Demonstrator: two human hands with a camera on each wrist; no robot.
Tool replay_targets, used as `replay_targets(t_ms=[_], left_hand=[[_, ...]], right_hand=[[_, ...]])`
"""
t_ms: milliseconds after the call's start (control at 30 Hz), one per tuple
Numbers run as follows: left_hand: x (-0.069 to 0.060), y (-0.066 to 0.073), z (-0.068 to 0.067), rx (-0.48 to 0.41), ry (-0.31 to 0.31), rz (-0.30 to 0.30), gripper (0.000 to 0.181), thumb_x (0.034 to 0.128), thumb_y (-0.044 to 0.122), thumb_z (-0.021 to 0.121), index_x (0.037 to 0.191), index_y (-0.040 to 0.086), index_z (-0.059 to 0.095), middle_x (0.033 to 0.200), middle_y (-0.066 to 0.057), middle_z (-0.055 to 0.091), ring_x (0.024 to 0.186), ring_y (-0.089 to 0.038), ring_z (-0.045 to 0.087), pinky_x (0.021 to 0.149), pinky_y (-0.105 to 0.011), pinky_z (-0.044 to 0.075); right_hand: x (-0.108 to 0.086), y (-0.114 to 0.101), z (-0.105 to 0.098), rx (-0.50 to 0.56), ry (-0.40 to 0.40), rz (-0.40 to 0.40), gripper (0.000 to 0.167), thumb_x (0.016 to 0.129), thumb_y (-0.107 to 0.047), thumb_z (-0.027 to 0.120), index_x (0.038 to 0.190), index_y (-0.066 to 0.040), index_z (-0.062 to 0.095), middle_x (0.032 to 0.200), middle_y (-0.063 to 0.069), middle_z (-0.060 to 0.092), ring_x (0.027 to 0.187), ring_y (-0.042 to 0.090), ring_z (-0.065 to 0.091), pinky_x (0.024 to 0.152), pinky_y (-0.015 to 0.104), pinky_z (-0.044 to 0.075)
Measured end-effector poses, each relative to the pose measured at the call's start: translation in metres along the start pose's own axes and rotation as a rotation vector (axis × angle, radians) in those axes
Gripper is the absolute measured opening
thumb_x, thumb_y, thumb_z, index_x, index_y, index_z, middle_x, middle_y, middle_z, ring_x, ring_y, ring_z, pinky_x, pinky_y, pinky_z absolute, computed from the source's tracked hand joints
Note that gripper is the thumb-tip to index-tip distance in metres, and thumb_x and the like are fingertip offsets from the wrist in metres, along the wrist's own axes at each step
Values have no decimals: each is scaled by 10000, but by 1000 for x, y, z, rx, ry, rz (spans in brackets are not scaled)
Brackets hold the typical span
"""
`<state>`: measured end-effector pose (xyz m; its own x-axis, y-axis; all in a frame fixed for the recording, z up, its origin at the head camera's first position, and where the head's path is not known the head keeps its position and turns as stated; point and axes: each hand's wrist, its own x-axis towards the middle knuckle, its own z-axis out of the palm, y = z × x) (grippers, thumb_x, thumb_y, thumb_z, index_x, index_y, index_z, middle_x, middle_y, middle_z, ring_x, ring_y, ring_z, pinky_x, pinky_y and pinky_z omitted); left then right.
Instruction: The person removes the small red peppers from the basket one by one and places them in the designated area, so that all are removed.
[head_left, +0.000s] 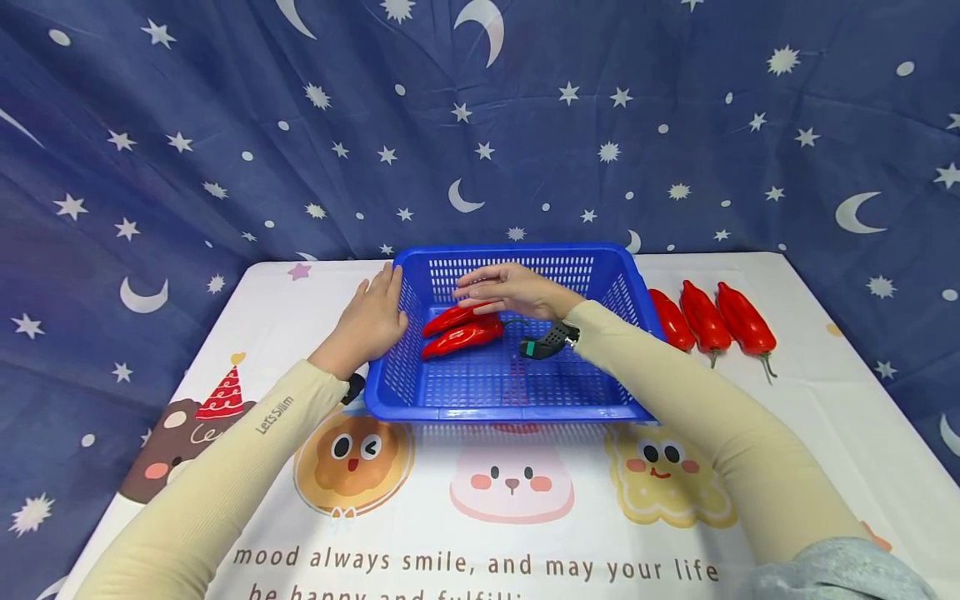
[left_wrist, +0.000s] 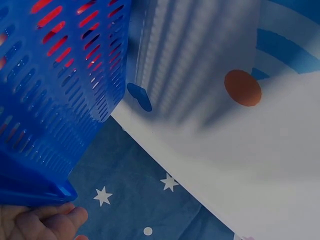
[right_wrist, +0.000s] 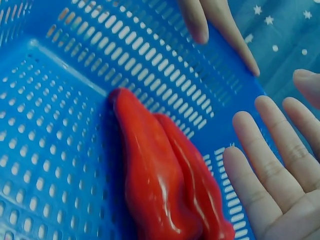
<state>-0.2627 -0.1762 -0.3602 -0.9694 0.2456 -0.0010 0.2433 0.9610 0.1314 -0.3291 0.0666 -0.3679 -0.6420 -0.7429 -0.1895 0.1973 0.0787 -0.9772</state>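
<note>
A blue plastic basket [head_left: 510, 414] stands on the table, with two red peppers [head_left: 462, 338] lying side by side in its left half. At the basket's left rim, my left hand [head_left: 372, 321] holds on, its thumb on the inner side and fingers along the edge. Its fingertips [left_wrist: 62, 222] show against the rim in the left wrist view. Over the peppers hovers my right hand [head_left: 517, 290], fingers extended and holding nothing. In the right wrist view, its spread fingers [right_wrist: 267, 170] are apart from the peppers [right_wrist: 155, 175].
Right of the basket, three more red peppers [head_left: 705, 321] lie in a row on the white printed tablecloth [head_left: 585, 554]. The leftmost is close against the basket's right side. A dark blue curtain [head_left: 420, 125] with stars and moons hangs behind the table.
</note>
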Motion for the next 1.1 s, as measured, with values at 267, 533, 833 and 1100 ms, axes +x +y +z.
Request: replay_targets(t_ms=[267, 533, 833, 1100], left_hand=[[-1, 1, 2, -8, -9, -4, 674, 911, 171, 414, 1457, -113, 138, 1534, -290, 151, 1436, -398, 175, 1179, -523, 113], [-1, 0, 1, -5, 2, 1, 674, 908, 164, 416, 1453, -121, 139, 1528, -302, 152, 1426, -414, 192, 1174, -534, 123], [0, -2, 3, -7, -6, -1, 673, 909, 161, 405, 1456, -117, 128, 1531, -301, 135, 1428, -418, 176, 1175, -534, 112], [0, -1, 1, -9, -11, 7, 674, 906, 156, 408, 1453, -124, 128, 1527, -309, 134, 1427, -423, 174, 1172, -540, 113]], right_hand=[[-3, 5, -5, -1, 16, 39, 444, 954, -33, 465, 1373, 89, 381, 1398, 253, 449, 1233, 300, 544, 1074, 474, 374], [-2, 5, -7, 3, 51, 37, 452, 947, -22, 483, 1373, 93, 383, 1373, 224, 495, 1261, 300, 516, 1079, 455, 371], [-1, 9, -11, -13, 126, 50, 445, 941, -31, 505, 1360, 85, 409, 1363, 178, 523, 1308, 295, 464, 1117, 440, 334], [2, 15, -14, -33, 181, 89, 420, 916, -32, 554, 1322, 53, 485, 1351, 188, 535, 1269, 268, 513, 1097, 417, 368]])
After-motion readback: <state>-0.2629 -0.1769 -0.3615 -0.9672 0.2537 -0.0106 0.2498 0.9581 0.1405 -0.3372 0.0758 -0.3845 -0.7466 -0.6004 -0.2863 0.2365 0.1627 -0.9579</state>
